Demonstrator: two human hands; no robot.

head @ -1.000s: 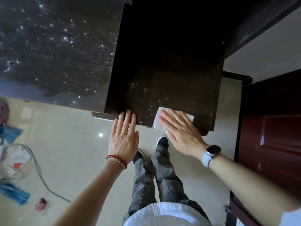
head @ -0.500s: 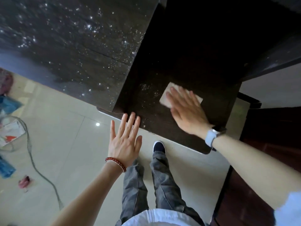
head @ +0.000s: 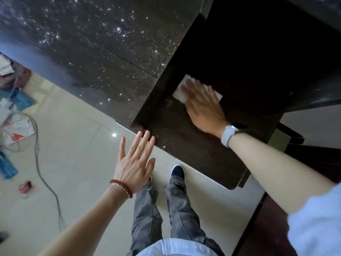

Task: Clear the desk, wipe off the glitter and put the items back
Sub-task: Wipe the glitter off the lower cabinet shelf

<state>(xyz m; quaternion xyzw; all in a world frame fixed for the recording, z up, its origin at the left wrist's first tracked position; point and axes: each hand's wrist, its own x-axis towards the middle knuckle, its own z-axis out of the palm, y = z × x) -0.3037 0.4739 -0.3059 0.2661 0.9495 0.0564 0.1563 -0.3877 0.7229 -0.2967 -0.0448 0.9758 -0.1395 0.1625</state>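
A dark wooden desk point(head: 245, 58) has a lower side section on the right. Silver glitter point(head: 118, 32) is scattered thickly over the higher left top, and a little lies by the white tissue. My right hand point(head: 203, 106) presses flat on that white tissue point(head: 180, 89) on the lower section, fingers spread over it. My left hand point(head: 134, 161) is flat and open, held level with the desk's near edge, its fingertips at the corner of the lower section. It holds nothing.
Items lie on the tiled floor point(head: 73, 145) at the left: papers point(head: 16, 130), blue packets point(head: 7, 167), a small red thing point(head: 25, 186) and a grey cable point(head: 48, 185). A dark red door point(head: 276, 228) stands at the right. My legs and shoe point(head: 177, 170) are below the desk edge.
My right hand has pushed the tissue from the desk's near edge away from me, deeper onto the lower section. My left hand has stayed at the edge.
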